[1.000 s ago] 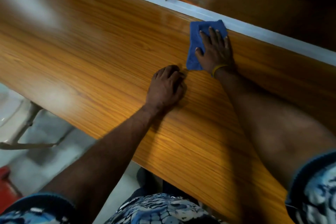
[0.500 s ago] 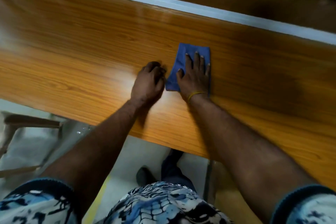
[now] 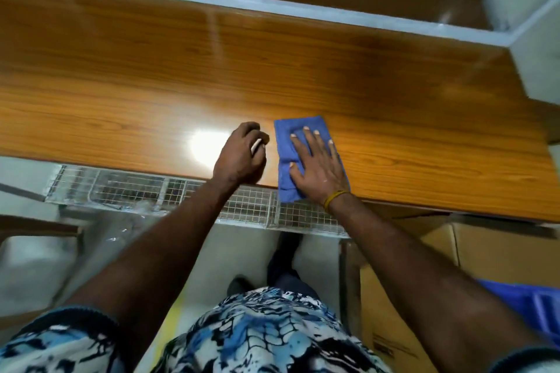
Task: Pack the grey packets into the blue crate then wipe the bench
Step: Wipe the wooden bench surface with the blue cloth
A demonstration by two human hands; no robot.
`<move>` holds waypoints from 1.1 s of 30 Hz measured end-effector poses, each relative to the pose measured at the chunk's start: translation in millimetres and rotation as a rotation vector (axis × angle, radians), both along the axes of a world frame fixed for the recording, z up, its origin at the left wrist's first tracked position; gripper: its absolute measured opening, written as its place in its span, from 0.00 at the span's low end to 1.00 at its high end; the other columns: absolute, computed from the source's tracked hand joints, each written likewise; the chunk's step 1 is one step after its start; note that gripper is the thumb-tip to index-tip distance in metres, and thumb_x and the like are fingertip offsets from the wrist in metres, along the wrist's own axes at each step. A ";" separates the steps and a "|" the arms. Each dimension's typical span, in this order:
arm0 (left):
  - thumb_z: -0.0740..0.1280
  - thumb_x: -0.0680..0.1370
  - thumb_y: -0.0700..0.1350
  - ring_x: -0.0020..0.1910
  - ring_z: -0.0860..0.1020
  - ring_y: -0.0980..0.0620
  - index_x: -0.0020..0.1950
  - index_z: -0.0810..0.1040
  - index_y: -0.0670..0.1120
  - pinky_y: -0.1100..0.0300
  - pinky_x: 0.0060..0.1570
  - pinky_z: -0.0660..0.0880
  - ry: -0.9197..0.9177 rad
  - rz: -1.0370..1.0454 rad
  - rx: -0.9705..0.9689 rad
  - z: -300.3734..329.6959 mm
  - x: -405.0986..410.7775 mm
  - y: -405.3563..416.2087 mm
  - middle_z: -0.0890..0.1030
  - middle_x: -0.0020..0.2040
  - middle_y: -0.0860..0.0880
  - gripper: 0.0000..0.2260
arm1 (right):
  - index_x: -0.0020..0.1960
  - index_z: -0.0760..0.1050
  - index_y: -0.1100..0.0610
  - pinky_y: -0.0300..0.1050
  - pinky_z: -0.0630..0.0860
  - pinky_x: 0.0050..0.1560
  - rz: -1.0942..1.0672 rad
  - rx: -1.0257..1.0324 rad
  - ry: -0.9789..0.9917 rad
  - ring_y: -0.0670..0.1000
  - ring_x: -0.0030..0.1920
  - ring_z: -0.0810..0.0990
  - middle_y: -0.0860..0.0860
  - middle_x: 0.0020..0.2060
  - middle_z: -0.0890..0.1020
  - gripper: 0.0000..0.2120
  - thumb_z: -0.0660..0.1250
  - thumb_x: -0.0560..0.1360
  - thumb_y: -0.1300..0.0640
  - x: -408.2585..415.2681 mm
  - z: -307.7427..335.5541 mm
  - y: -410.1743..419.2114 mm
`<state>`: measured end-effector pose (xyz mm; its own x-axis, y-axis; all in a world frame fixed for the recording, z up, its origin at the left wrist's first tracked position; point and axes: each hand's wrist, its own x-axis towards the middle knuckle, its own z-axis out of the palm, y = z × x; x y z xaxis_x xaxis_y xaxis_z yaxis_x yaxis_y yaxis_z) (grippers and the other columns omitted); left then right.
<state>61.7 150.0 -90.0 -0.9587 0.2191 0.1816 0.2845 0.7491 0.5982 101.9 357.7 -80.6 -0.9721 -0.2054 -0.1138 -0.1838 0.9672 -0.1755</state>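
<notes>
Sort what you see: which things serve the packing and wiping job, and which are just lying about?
In use:
blue cloth, under the right hand
wooden bench
blue crate, at the frame's edge
left hand, curled on the bench

Lying about:
wire basket
cardboard boxes
</notes>
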 end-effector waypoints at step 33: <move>0.66 0.73 0.44 0.60 0.73 0.42 0.60 0.77 0.43 0.51 0.59 0.72 -0.022 0.035 -0.151 6.3 -105.4 111.0 0.75 0.63 0.42 0.16 | 0.79 0.55 0.46 0.56 0.48 0.77 0.433 -0.010 0.017 0.54 0.79 0.51 0.50 0.80 0.54 0.34 0.49 0.75 0.37 -211.8 -5.7 126.8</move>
